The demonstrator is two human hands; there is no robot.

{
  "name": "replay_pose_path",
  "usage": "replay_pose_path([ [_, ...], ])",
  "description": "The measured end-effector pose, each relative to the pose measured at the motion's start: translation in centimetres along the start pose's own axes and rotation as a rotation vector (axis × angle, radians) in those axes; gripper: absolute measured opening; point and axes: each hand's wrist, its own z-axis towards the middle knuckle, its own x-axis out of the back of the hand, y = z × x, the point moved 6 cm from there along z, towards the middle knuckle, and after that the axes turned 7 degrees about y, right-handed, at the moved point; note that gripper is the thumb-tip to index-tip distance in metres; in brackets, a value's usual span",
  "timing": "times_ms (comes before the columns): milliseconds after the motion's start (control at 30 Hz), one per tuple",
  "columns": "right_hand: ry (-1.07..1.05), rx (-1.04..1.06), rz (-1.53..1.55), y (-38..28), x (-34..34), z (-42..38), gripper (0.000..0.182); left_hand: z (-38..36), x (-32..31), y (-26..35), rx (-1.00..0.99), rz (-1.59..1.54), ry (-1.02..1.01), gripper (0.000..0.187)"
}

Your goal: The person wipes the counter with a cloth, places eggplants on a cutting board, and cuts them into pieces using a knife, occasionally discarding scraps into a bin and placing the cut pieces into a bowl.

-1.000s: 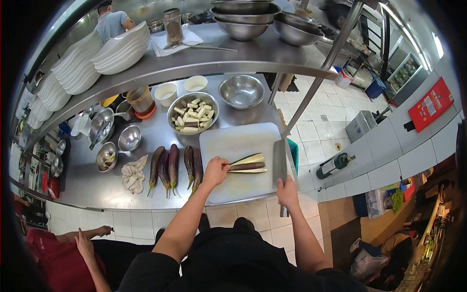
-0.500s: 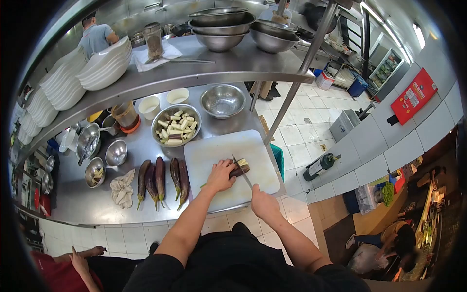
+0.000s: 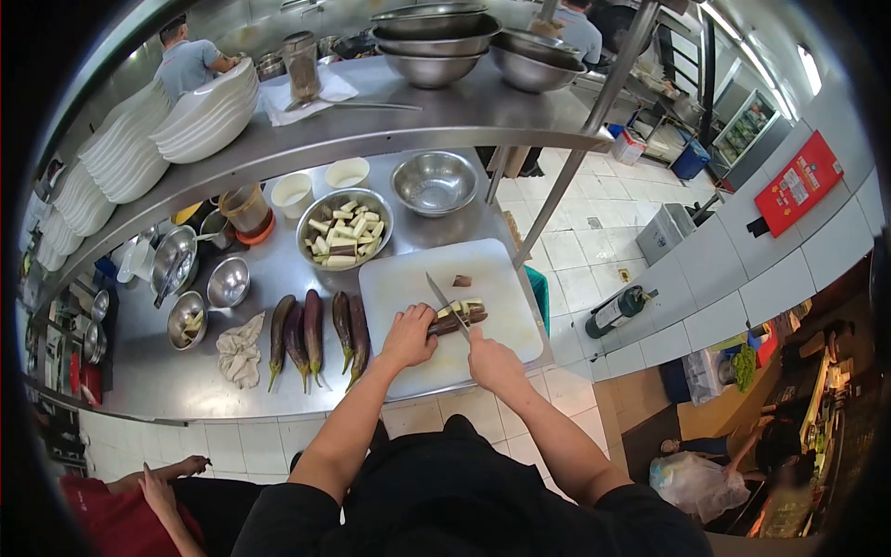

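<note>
My right hand [image 3: 495, 364] is wrapped round the handle of a knife [image 3: 447, 302], whose blade lies across eggplant pieces [image 3: 457, 320] on the white cutting board [image 3: 408, 278]. At the left end of these pieces rests my left hand [image 3: 409, 338], its fingers bent and pressed together against the eggplant. One small cut piece [image 3: 462, 280] sits apart, above the blade. Left of the board are several whole eggplants [image 3: 314, 334]. Behind them a steel bowl [image 3: 303, 226] holds many cut pieces, with an empty steel bowl [image 3: 433, 184] to its right.
A crumpled cloth [image 3: 241, 351] and small steel bowls [image 3: 228, 282] are on the left of the table. Stacked white plates [image 3: 209, 113] and large bowls [image 3: 436, 42] stand on the shelf above. A person in red [image 3: 121, 515] is at lower left; others are in the background.
The knife has turned and its blade now reaches farther up and left across the eggplant. A small piece now lies apart on the board. The whole view has shifted slightly.
</note>
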Motion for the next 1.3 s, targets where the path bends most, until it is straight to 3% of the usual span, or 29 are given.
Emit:
replay_pose_path([
  [133,-0.080,-0.010,-0.009,-1.4,-1.5,-3.2,0.018,-0.6,-0.2,-0.2,-0.037,-0.008,0.060,0.041],
  [300,-0.005,0.022,0.001,-1.2,-6.0,1.3,0.017,-1.0,-0.6,-1.3,0.013,-0.090,0.053,0.042],
  [433,0.050,0.039,0.017,-2.0,-3.7,3.2,0.018,-2.4,2.2,-0.9,0.046,-0.109,0.153,0.043],
  [533,-0.002,0.038,0.020,-3.5,-0.6,0.4,0.019,-4.0,2.1,-2.4,0.090,-0.147,0.120,0.039],
  [733,-0.182,0.066,-0.039,-4.5,-1.6,-3.6,0.021,-4.8,1.5,-2.9,0.050,-0.205,0.160,0.033],
  [867,-0.172,0.049,-0.010,-4.2,-4.1,-2.9,0.021,-4.8,1.1,-3.2,0.101,-0.215,0.177,0.033],
  [1000,-0.055,0.056,0.126,-2.2,-8.4,1.4,0.021,-4.7,1.1,-3.1,0.078,-0.225,0.180,0.032],
  [1100,0.063,0.091,0.269,-0.5,-6.8,1.2,0.021,-4.6,1.3,-3.6,0.203,-0.299,0.234,0.030],
  [1167,0.150,0.107,0.370,1.4,-4.6,-0.5,0.021,-4.6,2.4,-3.5,0.445,-0.557,0.383,0.029],
  [1200,0.079,-0.007,0.544,3.1,-3.7,-1.6,0.020,-3.6,2.1,-2.5,0.440,-0.558,0.378,0.029],
  [1233,0.008,-0.123,0.715,4.8,-3.3,-2.6,0.020,-1.8,2.0,-0.8,0.315,-0.589,0.434,0.026],
  [1300,-0.011,-0.172,0.899,8.4,-4.0,-4.5,0.019,2.3,1.0,4.4,0.096,-0.611,0.437,0.023],
])
